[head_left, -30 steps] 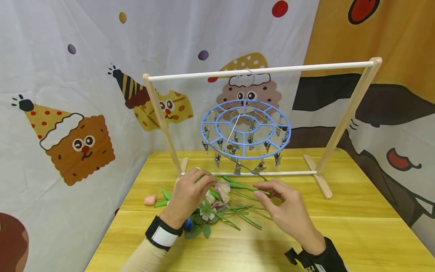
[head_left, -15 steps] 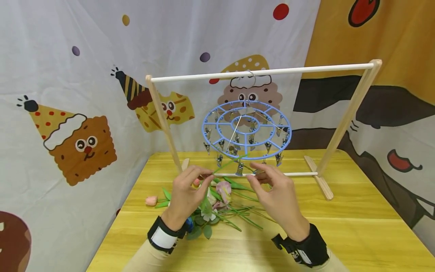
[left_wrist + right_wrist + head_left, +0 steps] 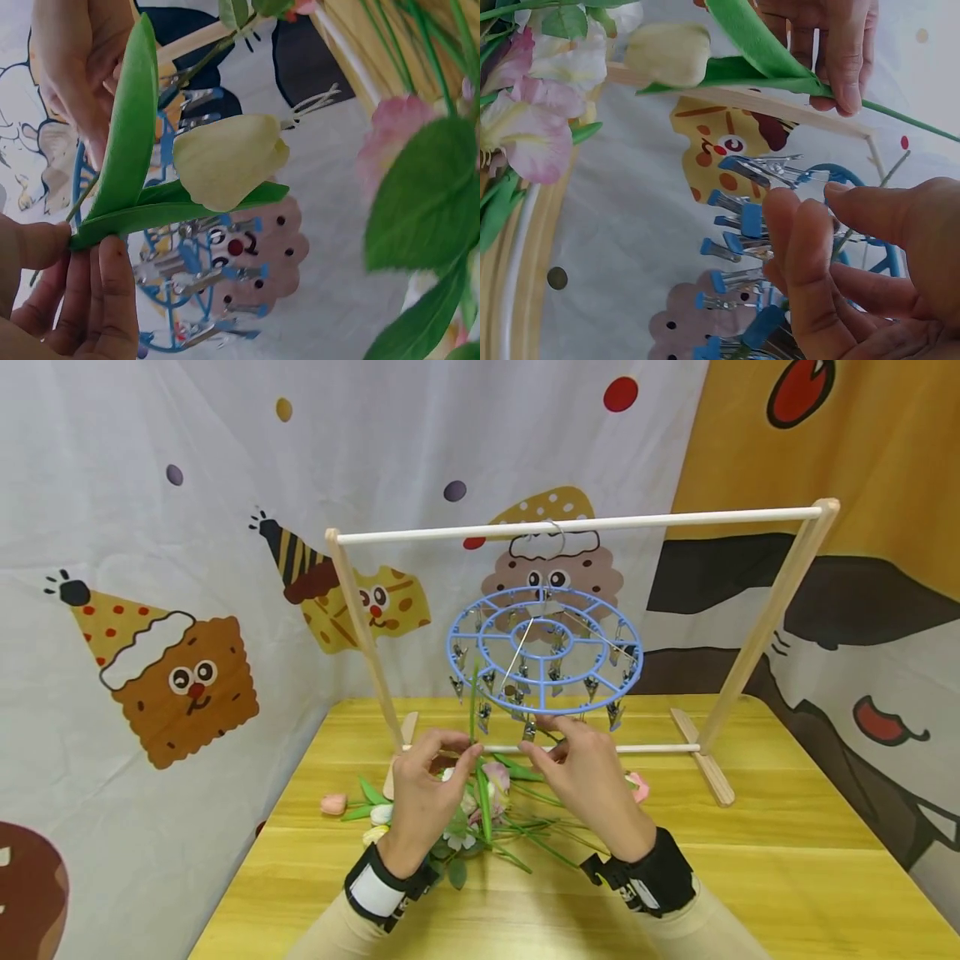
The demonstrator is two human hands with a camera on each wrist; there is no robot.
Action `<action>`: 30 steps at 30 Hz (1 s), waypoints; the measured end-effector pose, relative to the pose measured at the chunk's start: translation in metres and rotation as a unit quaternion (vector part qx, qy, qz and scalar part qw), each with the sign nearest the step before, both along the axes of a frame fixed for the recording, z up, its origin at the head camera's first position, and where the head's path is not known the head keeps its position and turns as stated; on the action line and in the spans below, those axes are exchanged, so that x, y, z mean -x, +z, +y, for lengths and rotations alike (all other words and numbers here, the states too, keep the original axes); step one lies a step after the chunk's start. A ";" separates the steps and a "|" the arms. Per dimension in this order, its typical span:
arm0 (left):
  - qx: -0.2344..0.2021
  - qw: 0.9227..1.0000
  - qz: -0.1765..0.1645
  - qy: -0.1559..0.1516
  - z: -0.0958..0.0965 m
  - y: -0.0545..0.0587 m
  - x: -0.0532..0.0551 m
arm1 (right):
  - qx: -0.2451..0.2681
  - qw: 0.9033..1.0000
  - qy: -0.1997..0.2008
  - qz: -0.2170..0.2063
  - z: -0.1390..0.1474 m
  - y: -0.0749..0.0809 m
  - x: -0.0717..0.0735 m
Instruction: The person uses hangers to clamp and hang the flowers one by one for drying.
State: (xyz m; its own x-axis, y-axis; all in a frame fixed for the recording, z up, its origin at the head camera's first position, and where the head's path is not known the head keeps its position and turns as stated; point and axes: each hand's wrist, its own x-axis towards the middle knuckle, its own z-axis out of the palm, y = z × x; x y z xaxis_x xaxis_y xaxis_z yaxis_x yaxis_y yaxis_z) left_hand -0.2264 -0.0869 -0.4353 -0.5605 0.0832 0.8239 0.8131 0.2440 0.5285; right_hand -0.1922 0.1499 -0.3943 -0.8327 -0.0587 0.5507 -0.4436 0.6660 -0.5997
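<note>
My left hand [image 3: 431,789] pinches the green stem of a pale yellow tulip [image 3: 229,161] between thumb and fingers. The bloom points down and the bare stem [image 3: 473,706] rises toward the rack's left front. My right hand [image 3: 588,777] is at the front edge of the blue round clip hanger [image 3: 542,681], thumb and forefinger apart beside a metal clip [image 3: 529,729]. In the right wrist view that clip [image 3: 765,171] lies just past the fingertips; no grip on it shows. A thin stem [image 3: 889,169] passes behind the right fingers.
The hanger hooks on the white bar [image 3: 675,519] of a wooden stand. Artificial flowers lie heaped below, among them a lilac-pink bloom [image 3: 497,774] and a peach tulip [image 3: 333,804]. A pink flower [image 3: 638,787] shows right of the right hand. Printed cloth hangs behind.
My right hand has let go of the tulip's stem and moved left and up to the hanger's front clip. In my left hand the stem has swung from nearly level to upright.
</note>
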 end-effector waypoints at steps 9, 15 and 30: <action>-0.022 0.995 -0.093 -0.021 0.011 -0.013 -0.003 | 0.033 0.999 0.008 -0.018 -0.002 -0.004 0.008; -0.020 0.993 -0.113 -0.029 0.016 -0.016 -0.004 | 0.027 0.999 0.000 0.032 0.000 -0.006 0.005; -0.019 0.985 -0.167 -0.036 0.020 -0.020 -0.003 | -0.023 0.988 -0.024 0.153 0.000 -0.026 -0.022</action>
State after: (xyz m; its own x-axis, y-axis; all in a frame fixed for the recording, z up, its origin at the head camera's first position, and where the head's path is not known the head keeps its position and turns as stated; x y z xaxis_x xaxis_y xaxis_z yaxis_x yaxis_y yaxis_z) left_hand -0.2231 -0.0672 -0.4558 -0.7951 0.1050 0.5974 0.6063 0.1660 0.7777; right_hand -0.1706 0.1504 -0.4204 -0.6298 -0.0539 0.7749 -0.5673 0.7133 -0.4116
